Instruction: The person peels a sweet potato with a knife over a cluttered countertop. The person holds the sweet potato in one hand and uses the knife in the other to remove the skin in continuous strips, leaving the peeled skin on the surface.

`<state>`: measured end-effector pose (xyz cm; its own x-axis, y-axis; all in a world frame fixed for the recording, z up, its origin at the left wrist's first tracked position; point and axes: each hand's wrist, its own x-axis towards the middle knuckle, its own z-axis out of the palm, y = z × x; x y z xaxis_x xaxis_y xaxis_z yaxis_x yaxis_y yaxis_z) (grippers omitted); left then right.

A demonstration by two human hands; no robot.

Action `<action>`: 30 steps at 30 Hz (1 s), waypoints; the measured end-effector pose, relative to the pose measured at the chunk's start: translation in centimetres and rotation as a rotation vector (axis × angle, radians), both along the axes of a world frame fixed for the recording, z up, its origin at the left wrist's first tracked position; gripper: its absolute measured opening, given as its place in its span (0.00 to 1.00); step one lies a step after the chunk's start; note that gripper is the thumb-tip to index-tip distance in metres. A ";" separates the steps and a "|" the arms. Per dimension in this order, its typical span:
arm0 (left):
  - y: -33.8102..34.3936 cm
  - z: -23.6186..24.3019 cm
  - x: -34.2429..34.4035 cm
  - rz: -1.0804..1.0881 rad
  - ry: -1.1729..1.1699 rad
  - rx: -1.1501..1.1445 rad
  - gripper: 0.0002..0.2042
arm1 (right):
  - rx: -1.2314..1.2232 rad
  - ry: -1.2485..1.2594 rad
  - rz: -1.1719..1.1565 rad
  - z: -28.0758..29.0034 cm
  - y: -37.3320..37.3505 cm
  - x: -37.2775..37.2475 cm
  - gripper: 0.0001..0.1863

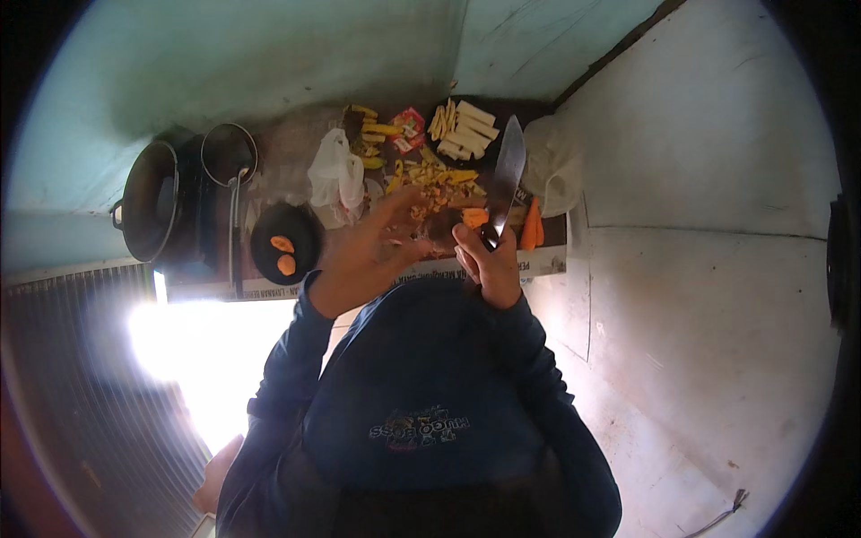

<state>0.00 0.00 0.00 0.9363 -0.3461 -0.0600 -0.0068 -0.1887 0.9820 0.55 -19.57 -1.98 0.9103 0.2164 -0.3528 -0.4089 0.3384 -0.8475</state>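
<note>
Head view, looking down past a dark blue top [421, 359]: the two hands are well apart over the near edge of the tabletop [282, 170]. The right hand [491, 267] is closed round the handle of a knife [510, 166], its blade slanting up and away. The left hand [366, 255] is spread, thumb and fingers parted, with nothing I can make out between them. Just beyond the right thumb, left of the blade, is an orange chunk [474, 217]; whether anything steadies it, I cannot tell.

For good knife work here, I'd judge, the chunk wants a flat face down, the left fingertips curled well back from the edge, and the blade lowered before those fingers come close.

To the right of the knife lie smooth, tapering carrots [533, 224]. Over to the left, two rounded orange pieces [285, 255] sit on a round black plate [301, 226]. Farther out, limp yellow peelings [435, 175] are strewn in curls, between a crumpled white plastic bag [335, 170] and a filmy, translucent bag [556, 166]. Behind them, pale, straight-sided batons [468, 134] are heaped on a dark dish, backed by a smudged greenish wall [269, 54].
</note>
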 end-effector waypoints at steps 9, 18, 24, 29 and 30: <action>-0.3 -2.0 -2.6 0.238 0.345 -0.441 0.23 | -0.151 -0.192 0.245 0.2 1.5 0.4 0.23; 1.0 -1.3 -2.7 0.374 0.400 -0.499 0.23 | -0.163 -0.185 0.278 -0.5 1.4 -0.8 0.27; 1.1 -0.2 -2.3 0.375 0.392 -0.571 0.24 | -0.265 -0.583 0.347 -0.5 0.8 -0.7 0.28; 1.0 0.1 -2.2 0.380 0.349 -0.410 0.23 | -0.360 -0.542 0.392 -0.9 0.8 -0.5 0.36; 0.9 0.1 -2.2 0.380 0.341 -0.372 0.23 | -0.369 -0.536 0.397 -0.9 0.8 -0.5 0.37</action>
<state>-2.21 0.85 0.10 0.9475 -0.0480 -0.3160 0.3181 0.2384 0.9176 0.01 -18.74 -2.85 0.8562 0.5167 0.0026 0.0586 -0.0921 -0.9940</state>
